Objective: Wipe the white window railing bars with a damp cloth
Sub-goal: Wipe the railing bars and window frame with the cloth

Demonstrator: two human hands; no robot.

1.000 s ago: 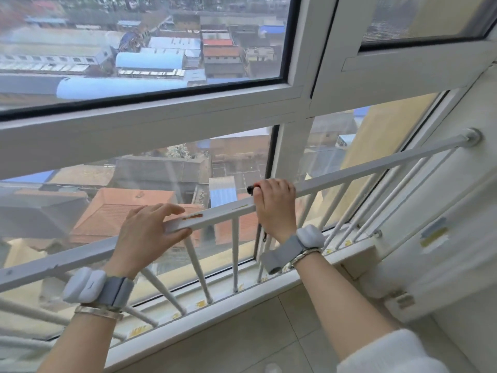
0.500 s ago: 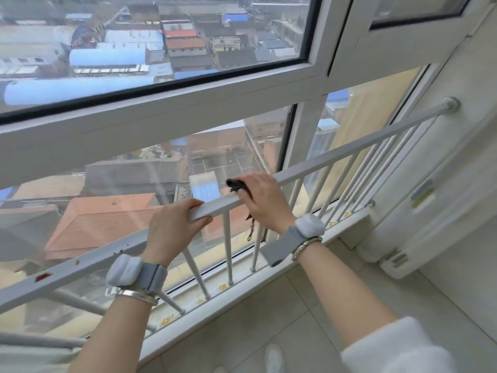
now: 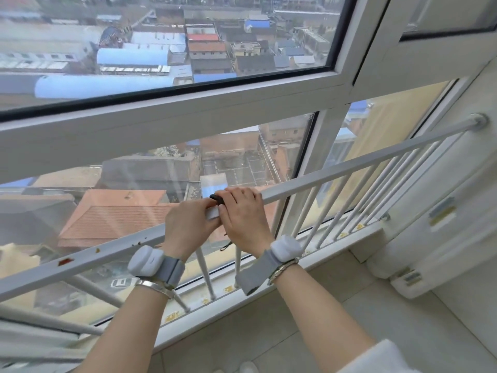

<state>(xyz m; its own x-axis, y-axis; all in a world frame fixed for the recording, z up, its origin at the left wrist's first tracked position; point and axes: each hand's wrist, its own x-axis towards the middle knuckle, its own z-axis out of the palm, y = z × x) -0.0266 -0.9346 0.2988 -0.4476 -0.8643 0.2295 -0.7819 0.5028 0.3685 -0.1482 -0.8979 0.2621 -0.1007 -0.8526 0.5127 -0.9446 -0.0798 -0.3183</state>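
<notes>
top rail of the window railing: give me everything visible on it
The top rail is a white, flat-faced bar, painted metal by its look, running from lower left up to a round wall mount at upper right. Thin white vertical bars drop from it to the sill. Reddish-brown spots mark its left stretch. Both hands grip it side by side near the middle: the left hand, and the right hand, which also holds a small dark object.

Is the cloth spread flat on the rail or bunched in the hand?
Cannot tell. Only a small dark bit shows between the right hand and left hand, both gripping the rail.
</notes>
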